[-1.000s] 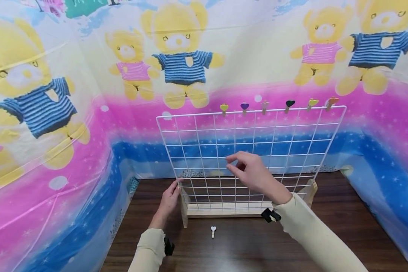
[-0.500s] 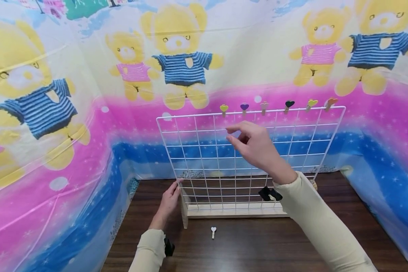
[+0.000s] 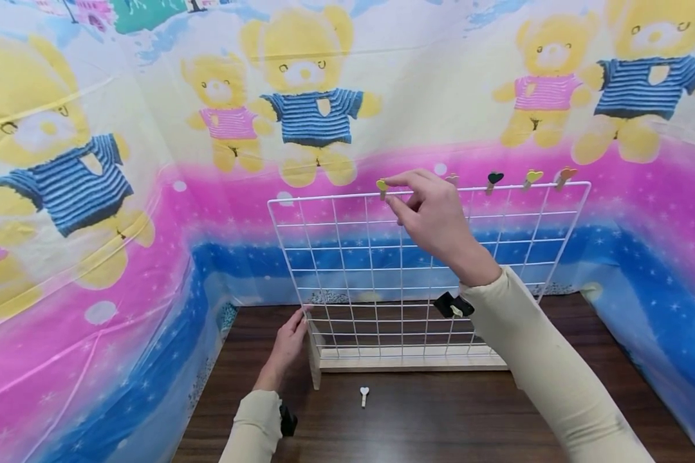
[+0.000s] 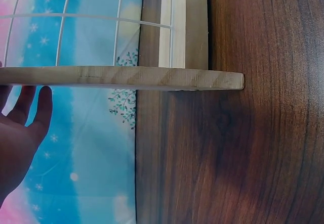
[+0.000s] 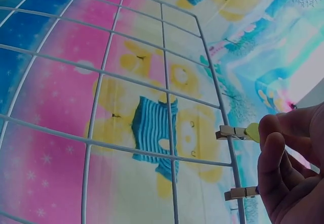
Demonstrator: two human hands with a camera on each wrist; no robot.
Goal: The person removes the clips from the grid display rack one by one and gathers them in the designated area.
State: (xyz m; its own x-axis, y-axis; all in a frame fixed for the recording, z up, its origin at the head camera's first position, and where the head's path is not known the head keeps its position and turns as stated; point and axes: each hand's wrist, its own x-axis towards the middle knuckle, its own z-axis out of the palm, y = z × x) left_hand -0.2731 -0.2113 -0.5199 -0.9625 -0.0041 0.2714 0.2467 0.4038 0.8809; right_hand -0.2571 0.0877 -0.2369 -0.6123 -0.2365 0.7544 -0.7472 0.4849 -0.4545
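Leftmost clip (image 5: 238, 132) on a white grid's (image 5: 173, 158) upper edge: pale wood, yellow heart (image 3: 381, 185) on top. At fingertips (image 5: 269, 126) of the right hand (image 3: 433, 215), pinched or not impossible to tell; well apart from the left hand (image 3: 286, 343), outstretched against a wooden stand (image 4: 152, 77).

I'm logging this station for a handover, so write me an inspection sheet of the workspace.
Surface: dark brown wood-grain table.
Job's things: white rectangular wire grid upright on a pale wooden stand; heart-topped wooden clips along its top edge; one white heart-topped clip lying on the table in front.
Clutter: nothing seen.
Hands: left hand touches the stand's side; right hand has its fingertips at the leftmost yellow heart-topped clip, a firm pinch unconfirmed.
Cables: nothing seen.
Surroundings: fabric printed with yellow bears, behind and at both sides.
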